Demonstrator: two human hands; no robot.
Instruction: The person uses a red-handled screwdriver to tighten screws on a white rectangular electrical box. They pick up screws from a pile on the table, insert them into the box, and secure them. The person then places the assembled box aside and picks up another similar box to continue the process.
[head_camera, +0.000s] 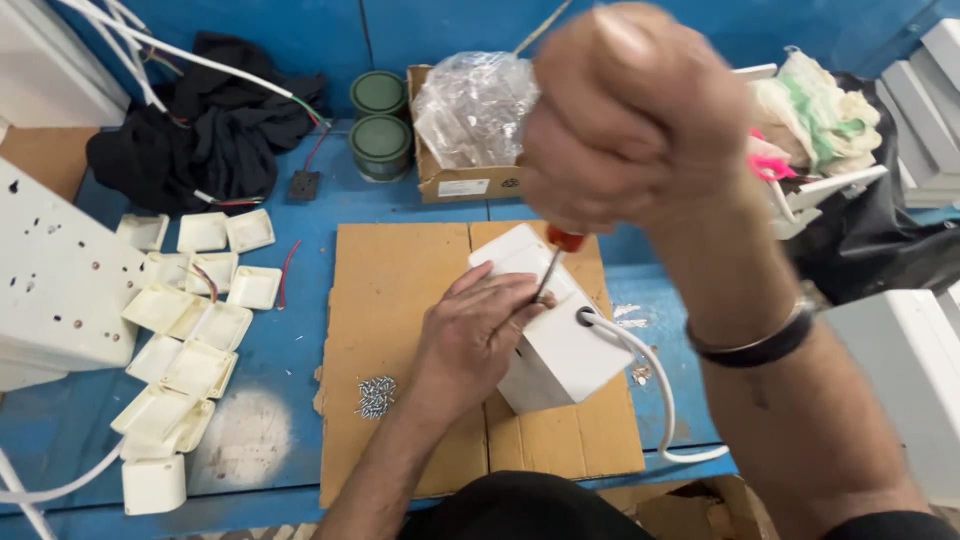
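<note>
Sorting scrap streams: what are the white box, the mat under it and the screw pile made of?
White box: looks like moulded plastic, smooth with a slight sheen. Mat: corrugated cardboard, matte brown, with a fold seam and torn edges. Screw pile: probably plated steel, small with silvery glints.

The cardboard sheet (400, 300) lies open on its left half, bare but for a small heap of screws (376, 395) near its left edge. The white box (560, 345) and its cable (655, 385) fill the right half. Left of the sheet, a strip of blue table (300, 330) gives passage, then white covers (185, 330) crowd the surface. Behind, a carton (455, 180), two green tins (380, 125) and black cloth (215, 125) block the far edge.
</note>
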